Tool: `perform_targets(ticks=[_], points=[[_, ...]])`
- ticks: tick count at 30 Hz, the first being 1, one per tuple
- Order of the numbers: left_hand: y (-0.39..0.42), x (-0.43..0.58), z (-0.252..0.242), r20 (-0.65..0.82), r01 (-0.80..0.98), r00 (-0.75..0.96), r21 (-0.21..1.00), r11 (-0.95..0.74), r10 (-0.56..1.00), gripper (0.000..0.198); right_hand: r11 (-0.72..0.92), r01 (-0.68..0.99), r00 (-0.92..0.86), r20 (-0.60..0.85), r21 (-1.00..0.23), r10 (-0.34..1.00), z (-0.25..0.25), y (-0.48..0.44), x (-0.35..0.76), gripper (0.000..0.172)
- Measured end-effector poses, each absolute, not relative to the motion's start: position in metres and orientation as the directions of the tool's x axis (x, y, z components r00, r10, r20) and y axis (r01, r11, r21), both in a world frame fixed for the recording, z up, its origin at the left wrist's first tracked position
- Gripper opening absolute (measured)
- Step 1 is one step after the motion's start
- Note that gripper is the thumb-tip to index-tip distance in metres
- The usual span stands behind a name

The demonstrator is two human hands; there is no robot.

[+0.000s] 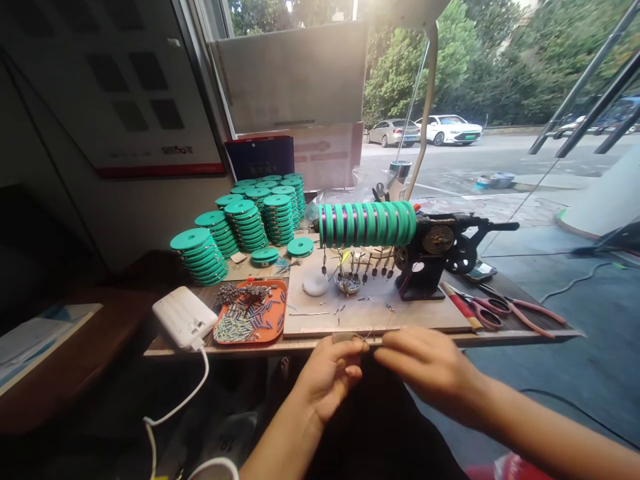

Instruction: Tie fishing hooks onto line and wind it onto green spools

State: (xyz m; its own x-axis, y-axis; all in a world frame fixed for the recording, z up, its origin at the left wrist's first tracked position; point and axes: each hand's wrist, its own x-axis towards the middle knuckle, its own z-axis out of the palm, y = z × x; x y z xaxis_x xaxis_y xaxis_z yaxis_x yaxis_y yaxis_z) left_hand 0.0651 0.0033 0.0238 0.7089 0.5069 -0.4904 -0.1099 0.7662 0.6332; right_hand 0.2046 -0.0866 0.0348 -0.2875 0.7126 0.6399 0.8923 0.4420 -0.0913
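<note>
Both hands meet at the front edge of the wooden board (400,319). My left hand (330,377) is closed in a pinch, with a brownish wrap around one finger; a tiny dark piece shows at its fingertips. My right hand (433,363) is closed close beside it, fingers together and pointing left, their tips partly hidden. Thin line seems to run between the two, too fine to name. Beyond them, a row of green spools (367,224) sits on a black hand-cranked winder (433,250), with small dark weights (375,272) hanging below. Small metal pieces (390,307) lie on the board.
An orange tray (284,293) of small metal parts stands left, near a white power adapter (185,317). Stacks of green spools (245,223) rise behind. A small bowl (349,285) and white round lump (315,286) sit mid-board; scissors (493,310) and pliers (530,313) lie right.
</note>
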Motion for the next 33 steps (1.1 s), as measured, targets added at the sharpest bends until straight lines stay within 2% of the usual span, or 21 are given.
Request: perform_targets(ticks=[2,3,4,5,7,8,9,11,13,14,16,18,21,23,26,27,29,30,31,32,33], points=[[0.003,0.067,0.022,-0.528,-0.085,0.726,0.566,0.820,0.440,0.006,0.494,0.864,-0.435,0.649,0.103,0.624,0.019,-0.093,0.204,0.021],[0.002,0.067,0.021,-0.538,-0.082,0.732,0.540,0.838,0.418,0.005,0.504,0.856,-0.441,0.665,0.111,0.603,0.013,-0.093,0.202,0.021],[0.000,0.068,0.021,-0.544,-0.084,0.736,0.517,0.852,0.403,0.005,0.511,0.858,-0.399,0.696,0.052,0.598,0.007,-0.091,0.201,0.021],[-0.003,0.068,0.020,-0.546,-0.094,0.738,0.500,0.861,0.397,0.005,0.507,0.858,-0.300,0.722,-0.082,0.623,0.002,-0.089,0.199,0.021],[-0.008,0.069,0.020,-0.518,-0.124,0.747,0.506,0.854,0.416,0.008,0.431,0.741,0.002,0.644,-0.514,0.765,-0.005,-0.086,0.196,0.019],[-0.009,0.069,0.020,-0.486,-0.129,0.756,0.546,0.828,0.438,0.009,0.343,0.587,0.137,0.508,-0.733,0.850,-0.008,-0.086,0.194,0.018],[-0.010,0.068,0.020,-0.443,-0.124,0.759,0.622,0.773,0.478,0.008,0.226,0.391,0.214,0.327,-0.892,0.920,-0.010,-0.087,0.192,0.020],[-0.009,0.067,0.022,-0.308,-0.084,0.724,0.849,0.522,0.618,0.006,-0.004,0.074,0.202,0.011,-0.997,0.979,-0.010,-0.091,0.187,0.027],[-0.007,0.065,0.022,-0.076,0.014,0.645,0.996,0.087,0.761,0.008,-0.094,0.037,0.166,-0.087,-0.995,0.982,-0.001,-0.098,0.180,0.029],[-0.007,0.063,0.021,0.069,0.070,0.616,0.988,-0.141,0.785,0.009,-0.095,0.107,0.169,-0.076,-0.990,0.983,0.007,-0.101,0.177,0.027],[-0.006,0.060,0.015,0.343,0.140,0.599,0.845,-0.516,0.723,0.011,-0.046,0.292,0.166,0.003,-0.955,0.986,0.029,-0.103,0.173,0.022],[-0.007,0.058,0.005,0.565,0.168,0.572,0.628,-0.760,0.594,0.016,-0.009,0.383,0.138,0.047,-0.924,0.989,0.053,-0.094,0.175,0.021],[-0.007,0.057,-0.009,0.773,0.241,0.476,0.343,-0.908,0.419,0.027,-0.066,0.370,0.111,-0.026,-0.927,0.993,0.079,-0.057,0.185,0.016],[-0.006,0.057,-0.012,0.820,0.265,0.458,0.242,-0.933,0.343,0.032,-0.116,0.395,0.067,-0.098,-0.911,0.993,0.085,-0.025,0.190,0.013],[-0.004,0.057,-0.005,0.806,0.216,0.497,0.243,-0.946,0.321,0.027,-0.134,0.447,-0.002,-0.151,-0.884,0.989,0.085,0.007,0.192,0.013],[-0.004,0.057,0.000,0.776,0.186,0.508,0.324,-0.928,0.373,0.024,-0.125,0.464,-0.014,-0.149,-0.877,0.989,0.084,0.009,0.192,0.013],[-0.004,0.058,0.009,0.608,0.115,0.517,0.648,-0.753,0.603,0.017,-0.094,0.487,-0.001,-0.108,-0.868,0.994,0.081,-0.001,0.193,0.007],[-0.004,0.059,0.014,0.420,0.051,0.519,0.854,-0.518,0.744,0.013,-0.061,0.506,0.031,-0.052,-0.860,0.998,0.079,-0.013,0.195,0.006],[-0.003,0.061,0.017,0.162,-0.021,0.540,0.984,-0.179,0.826,0.009,-0.001,0.549,0.065,0.041,-0.836,0.997,0.074,-0.026,0.197,0.007],[-0.002,0.062,0.019,-0.100,-0.083,0.580,0.980,0.180,0.809,0.007,0.065,0.607,0.090,0.150,-0.792,0.985,0.068,-0.041,0.200,0.010],[-0.001,0.064,0.020,-0.297,-0.119,0.626,0.877,0.465,0.721,0.006,0.199,0.726,0.060,0.348,-0.659,0.936,0.060,-0.055,0.202,0.014]])
